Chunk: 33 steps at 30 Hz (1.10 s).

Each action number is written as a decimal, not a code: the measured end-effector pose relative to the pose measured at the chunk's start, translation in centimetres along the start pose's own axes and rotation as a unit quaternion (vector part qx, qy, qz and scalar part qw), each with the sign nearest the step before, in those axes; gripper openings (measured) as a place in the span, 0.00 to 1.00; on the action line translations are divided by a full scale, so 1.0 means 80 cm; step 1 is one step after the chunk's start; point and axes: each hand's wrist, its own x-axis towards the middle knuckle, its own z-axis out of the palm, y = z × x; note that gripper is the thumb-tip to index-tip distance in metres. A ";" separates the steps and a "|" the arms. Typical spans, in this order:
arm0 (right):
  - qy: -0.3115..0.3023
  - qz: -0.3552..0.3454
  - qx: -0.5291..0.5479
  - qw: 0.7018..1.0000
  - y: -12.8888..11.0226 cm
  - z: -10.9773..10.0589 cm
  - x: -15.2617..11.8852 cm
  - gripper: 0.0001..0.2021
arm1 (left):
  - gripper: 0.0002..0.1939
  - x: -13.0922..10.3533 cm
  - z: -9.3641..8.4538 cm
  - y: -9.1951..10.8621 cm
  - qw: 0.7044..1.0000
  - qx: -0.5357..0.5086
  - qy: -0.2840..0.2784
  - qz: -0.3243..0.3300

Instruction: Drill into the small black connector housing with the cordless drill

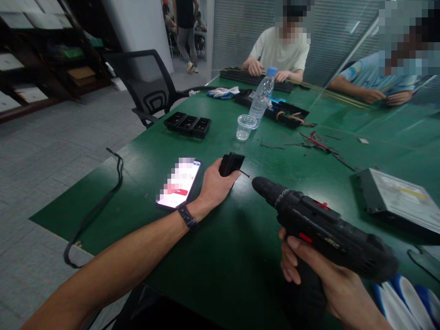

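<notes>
My left hand (pixel 217 183), with a dark band on its wrist, grips a small black plastic part (pixel 233 163) above the green table (pixel 220 238). In my right hand (pixel 309 266) is a black cordless drill (pixel 319 224) with red switches, its fingers wrapped round the handle. The drill's thin bit points left and its tip is at the black part, close to my left fingertips; whether it touches cannot be made out. A lit phone (pixel 179 183) lies just left of my left hand.
Black trays (pixel 187 124), a clear cup (pixel 245 127) and a bottle (pixel 263 98) stand beyond my hands. A metal box (pixel 402 197) and gloves (pixel 405 300) are at right. A strap (pixel 103 201) lies left. Two people sit across; a chair (pixel 147 82) is back left.
</notes>
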 end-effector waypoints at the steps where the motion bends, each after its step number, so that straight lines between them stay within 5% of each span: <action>1: 0.000 0.000 -0.001 1.000 -0.001 0.000 0.000 0.13 | 0.13 0.000 0.000 0.000 1.000 -0.001 -0.002 -0.001; 33: 0.004 0.020 0.004 1.000 -0.012 0.005 -0.002 0.13 | 0.14 -0.001 -0.002 0.004 1.000 -0.002 -0.003 0.000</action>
